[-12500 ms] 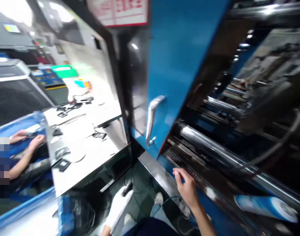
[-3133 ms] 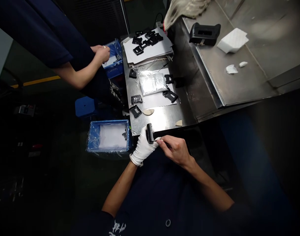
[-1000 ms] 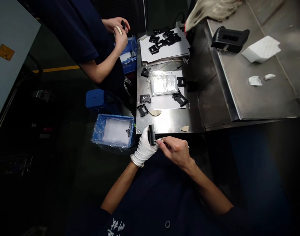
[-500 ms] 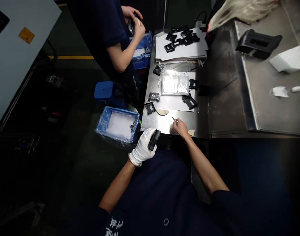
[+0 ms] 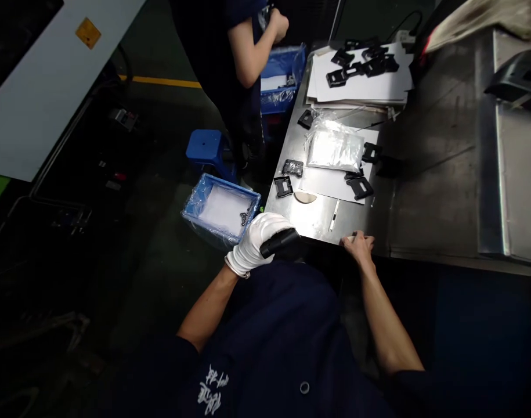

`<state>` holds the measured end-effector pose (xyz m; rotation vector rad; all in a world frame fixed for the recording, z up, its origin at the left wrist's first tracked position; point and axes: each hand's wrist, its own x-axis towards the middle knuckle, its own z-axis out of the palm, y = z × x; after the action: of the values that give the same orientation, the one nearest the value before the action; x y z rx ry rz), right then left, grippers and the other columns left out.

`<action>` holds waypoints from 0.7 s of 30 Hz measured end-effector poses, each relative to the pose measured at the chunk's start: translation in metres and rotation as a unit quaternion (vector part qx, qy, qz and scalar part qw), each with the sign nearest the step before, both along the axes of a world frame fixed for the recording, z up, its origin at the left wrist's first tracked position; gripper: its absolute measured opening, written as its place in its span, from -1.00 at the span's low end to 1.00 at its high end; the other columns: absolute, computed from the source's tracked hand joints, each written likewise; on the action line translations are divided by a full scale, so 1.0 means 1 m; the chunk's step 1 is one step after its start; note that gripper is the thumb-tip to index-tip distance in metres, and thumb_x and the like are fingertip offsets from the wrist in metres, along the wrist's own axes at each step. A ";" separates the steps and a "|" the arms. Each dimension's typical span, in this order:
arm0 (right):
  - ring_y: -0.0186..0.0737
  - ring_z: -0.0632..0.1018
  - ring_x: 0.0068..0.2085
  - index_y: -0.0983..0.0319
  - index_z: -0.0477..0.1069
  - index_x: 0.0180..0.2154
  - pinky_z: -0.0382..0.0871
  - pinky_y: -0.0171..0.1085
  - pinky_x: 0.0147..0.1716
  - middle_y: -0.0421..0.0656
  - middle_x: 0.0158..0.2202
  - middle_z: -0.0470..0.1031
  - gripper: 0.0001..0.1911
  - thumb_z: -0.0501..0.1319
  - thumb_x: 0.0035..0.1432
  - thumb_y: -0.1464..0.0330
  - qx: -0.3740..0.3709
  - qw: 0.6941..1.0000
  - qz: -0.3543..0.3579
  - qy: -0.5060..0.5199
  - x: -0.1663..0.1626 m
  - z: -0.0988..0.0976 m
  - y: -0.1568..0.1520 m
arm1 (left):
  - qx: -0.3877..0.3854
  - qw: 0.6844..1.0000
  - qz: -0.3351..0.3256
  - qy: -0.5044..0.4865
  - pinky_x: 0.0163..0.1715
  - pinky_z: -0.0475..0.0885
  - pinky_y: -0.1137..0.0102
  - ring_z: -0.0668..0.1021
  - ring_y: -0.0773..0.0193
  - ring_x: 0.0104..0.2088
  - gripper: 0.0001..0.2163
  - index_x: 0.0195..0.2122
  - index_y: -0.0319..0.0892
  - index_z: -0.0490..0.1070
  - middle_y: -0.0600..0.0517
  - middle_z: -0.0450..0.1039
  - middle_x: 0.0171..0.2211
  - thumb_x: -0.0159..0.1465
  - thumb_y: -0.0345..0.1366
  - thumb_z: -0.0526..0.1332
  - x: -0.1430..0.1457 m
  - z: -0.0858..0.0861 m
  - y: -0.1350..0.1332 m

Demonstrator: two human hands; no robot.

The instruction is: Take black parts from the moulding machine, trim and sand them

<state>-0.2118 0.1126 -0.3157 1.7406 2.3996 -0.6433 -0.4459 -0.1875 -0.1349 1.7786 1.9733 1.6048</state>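
My left hand (image 5: 253,247), in a white glove, is closed round a black plastic part (image 5: 283,242) held just below the front edge of the steel table (image 5: 317,223). My bare right hand (image 5: 360,245) rests on that edge further right. Its fingers are curled onto a small pale piece (image 5: 349,238). A thin tool (image 5: 333,215) lies loose on the table between my hands. Beyond it are a pale half-round piece (image 5: 306,197), small black frames (image 5: 284,186) (image 5: 360,187) and a clear plastic bag (image 5: 335,149) on a white sheet.
A blue crate lined with plastic (image 5: 221,210) sits on the floor left of the table, with a blue stool (image 5: 208,152) behind it. A co-worker's arm (image 5: 252,52) is at the far corner. White sheets carrying black parts (image 5: 361,75) lie at the back.
My right hand has left the black part, laid the thin tool on the table and moved right to the pale piece at the edge. My left hand still holds the part, now tilted.
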 end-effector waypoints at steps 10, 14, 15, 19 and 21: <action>0.19 0.40 0.07 0.48 0.22 0.15 0.25 0.02 0.14 0.29 0.05 0.31 -0.31 0.26 0.07 0.23 0.005 0.998 -0.054 0.040 0.008 -0.004 -0.010 | 0.020 0.997 -0.068 -0.018 -0.01 0.55 -0.02 0.59 0.04 -0.02 -0.65 0.05 -0.10 0.41 -0.13 0.56 -0.09 0.22 -0.38 0.22 0.005 0.005 0.024; 0.11 0.47 -0.02 0.38 0.34 -0.06 0.32 -0.02 0.08 0.19 -0.08 0.44 -0.61 0.21 0.12 0.28 -0.029 0.996 -0.021 0.086 0.010 0.020 -0.023 | 0.031 0.997 -0.077 -0.005 -0.03 0.55 0.02 0.60 0.08 -0.06 -0.67 0.03 -0.14 0.40 -0.11 0.56 -0.12 0.22 -0.41 0.20 0.009 0.007 0.032; 0.07 0.48 -0.05 0.34 0.36 -0.11 0.35 -0.05 0.05 0.15 -0.11 0.46 -0.67 0.21 0.14 0.27 -0.039 0.994 -0.001 0.104 0.011 0.032 -0.030 | 0.030 0.997 -0.074 -0.002 -0.03 0.56 0.03 0.60 0.09 -0.06 -0.67 0.03 -0.13 0.40 -0.10 0.55 -0.13 0.22 -0.42 0.18 0.010 0.008 0.032; -0.17 0.52 -0.29 0.20 0.34 -0.15 0.42 -0.23 -0.21 -0.12 -0.30 0.51 -0.70 0.15 0.29 0.10 -0.114 0.967 0.080 0.213 0.006 0.098 -0.076 | 0.019 0.999 -0.036 0.007 0.01 0.56 0.06 0.59 0.10 -0.02 -0.61 0.05 -0.07 0.36 -0.07 0.54 -0.10 0.18 -0.43 0.16 0.015 0.004 0.033; -0.22 0.51 -0.34 0.18 0.33 -0.13 0.39 -0.26 -0.31 -0.16 -0.31 0.52 -0.70 0.15 0.33 0.09 -0.175 0.918 0.113 0.337 0.000 0.137 -0.100 | 0.017 1.000 -0.009 0.008 0.04 0.54 0.05 0.57 0.06 0.01 -0.56 0.09 -0.07 0.32 -0.08 0.51 -0.08 0.15 -0.42 0.18 0.017 -0.001 0.033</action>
<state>-0.2120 0.0123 -0.1784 1.1903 2.5759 -1.7371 -0.4285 -0.1545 -0.1361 1.8224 1.9409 1.6344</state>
